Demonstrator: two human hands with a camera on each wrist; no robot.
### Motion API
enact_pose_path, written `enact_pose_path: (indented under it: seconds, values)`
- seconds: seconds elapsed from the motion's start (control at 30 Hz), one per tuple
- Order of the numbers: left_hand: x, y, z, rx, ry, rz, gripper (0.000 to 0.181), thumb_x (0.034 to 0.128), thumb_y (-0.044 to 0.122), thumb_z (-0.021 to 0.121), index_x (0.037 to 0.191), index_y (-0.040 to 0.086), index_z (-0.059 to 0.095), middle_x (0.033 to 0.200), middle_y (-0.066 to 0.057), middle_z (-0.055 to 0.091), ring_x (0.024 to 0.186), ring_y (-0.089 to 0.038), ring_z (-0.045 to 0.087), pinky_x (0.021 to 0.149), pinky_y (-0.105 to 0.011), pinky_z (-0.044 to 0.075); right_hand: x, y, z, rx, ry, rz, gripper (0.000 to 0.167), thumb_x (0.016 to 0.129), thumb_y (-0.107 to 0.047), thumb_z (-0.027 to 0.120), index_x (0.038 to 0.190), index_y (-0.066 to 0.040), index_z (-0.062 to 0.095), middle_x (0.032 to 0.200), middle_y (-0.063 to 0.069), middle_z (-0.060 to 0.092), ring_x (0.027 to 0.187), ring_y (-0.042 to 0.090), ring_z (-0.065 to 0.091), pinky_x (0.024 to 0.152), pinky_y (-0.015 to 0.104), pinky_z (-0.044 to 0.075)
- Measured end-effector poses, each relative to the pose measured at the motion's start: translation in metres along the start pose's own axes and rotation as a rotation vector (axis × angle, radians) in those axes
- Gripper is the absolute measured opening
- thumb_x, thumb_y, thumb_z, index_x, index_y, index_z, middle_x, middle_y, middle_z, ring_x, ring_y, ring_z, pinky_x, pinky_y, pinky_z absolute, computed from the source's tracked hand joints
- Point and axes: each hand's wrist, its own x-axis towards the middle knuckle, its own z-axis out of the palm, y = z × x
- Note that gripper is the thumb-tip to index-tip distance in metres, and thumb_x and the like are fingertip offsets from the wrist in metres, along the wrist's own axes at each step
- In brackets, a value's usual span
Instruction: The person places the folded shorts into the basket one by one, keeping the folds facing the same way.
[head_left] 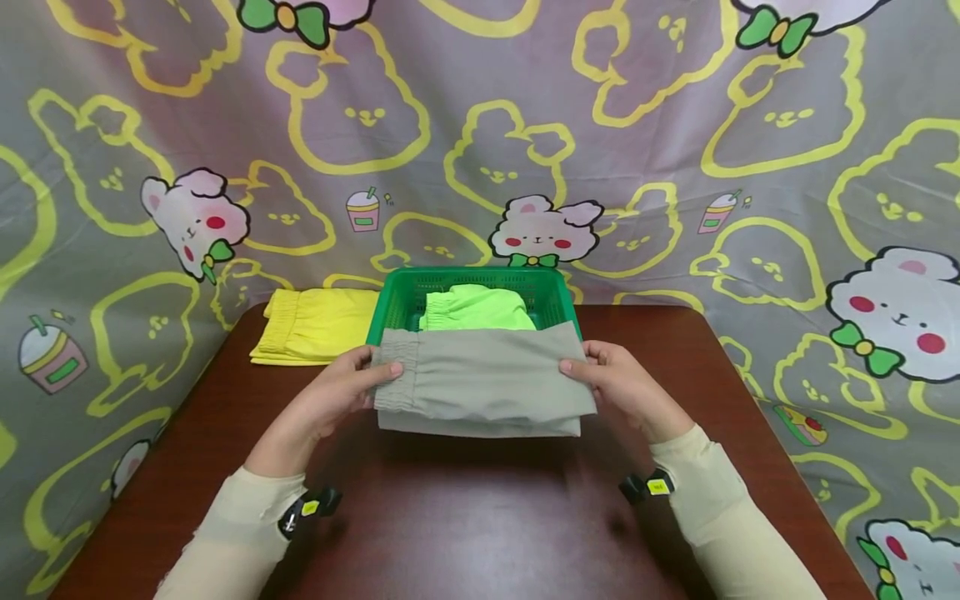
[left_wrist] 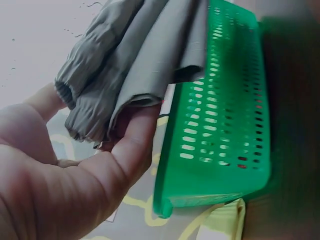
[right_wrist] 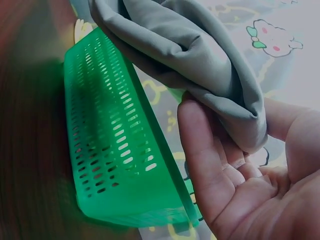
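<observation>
Folded grey shorts with a gathered elastic waistband hang level between both hands, in front of the green basket and partly over its near side. My left hand grips the waistband end, thumb on top and fingers beneath. At the opposite end, my right hand pinches the folded edge between thumb and fingers. Inside the basket lie bright green shorts, their lower part hidden by the grey pair. The left wrist view shows the fabric layers between thumb and fingers.
Folded yellow shorts lie on the dark brown table, left of the basket. A grey curtain with cartoon bears and rabbits hangs behind and along the sides of the table.
</observation>
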Motion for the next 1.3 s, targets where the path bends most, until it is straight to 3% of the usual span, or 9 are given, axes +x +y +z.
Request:
enact_pose_path:
  seconds: [0.2,0.57,1.3]
  values:
    - [0.004,-0.002,0.001,-0.058,0.04,0.024,0.054,0.1041,0.026,0.062,0.143,-0.003,0.039,0.122,-0.008,0.063,0.103,-0.018,0.071,0.09,-0.038,0.059,0.004,-0.007,-0.006,-0.041,0.001,0.006,0.048,0.097,-0.037,0.071,0.126,-0.001,0.058,0.106,0.008,0.073,0.088,0.023,0.072,0.077,0.036,0.061]
    - [0.016,0.015,0.003,-0.121,0.138,0.012,0.052,0.1031,0.024,0.063,0.14,-0.004,0.041,0.109,-0.001,0.068,0.094,-0.014,0.072,0.085,-0.034,0.06,0.017,-0.016,-0.01,-0.047,0.018,0.015,0.051,0.098,-0.038,0.069,0.132,-0.002,0.057,0.115,0.011,0.07,0.094,0.023,0.072,0.08,0.039,0.061]
    - [0.051,0.035,-0.01,-0.035,0.186,-0.048,0.058,0.1054,0.032,0.058,0.147,-0.006,0.043,0.116,-0.005,0.064,0.097,-0.013,0.068,0.084,-0.032,0.059,0.043,-0.034,-0.019,-0.066,0.033,0.032,0.051,0.1,-0.038,0.067,0.132,0.0,0.057,0.107,0.008,0.072,0.088,0.018,0.072,0.081,0.039,0.061]
